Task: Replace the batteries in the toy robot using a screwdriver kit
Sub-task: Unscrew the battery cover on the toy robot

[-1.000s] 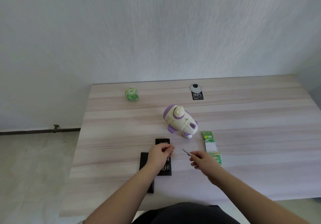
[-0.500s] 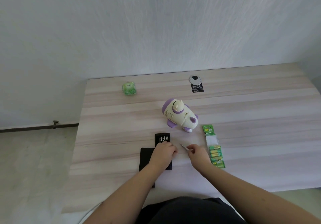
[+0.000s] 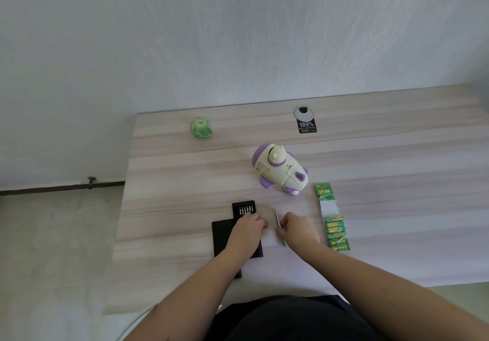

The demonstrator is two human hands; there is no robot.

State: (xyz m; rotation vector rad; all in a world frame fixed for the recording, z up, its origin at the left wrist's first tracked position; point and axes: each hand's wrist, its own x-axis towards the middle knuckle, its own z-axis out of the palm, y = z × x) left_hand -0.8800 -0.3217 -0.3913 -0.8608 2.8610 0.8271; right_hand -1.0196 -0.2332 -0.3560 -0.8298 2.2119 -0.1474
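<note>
both forearms point(image 3: 370, 274) are bare, and a dark garment point(image 3: 291, 319) covers the torso.

Soft, even daylight fills the scene, with no hard glare on the pale wooden table point(image 3: 370, 155). Only faint, short shadows sit under the toy robot point(image 3: 280, 168) and, nearer the camera than it, under the two hands. Wide-angle distortion bows the table's far edge behind the toy robot and stretches the forearms at the lower frame border; fine detail is slightly soft throughout.
</note>
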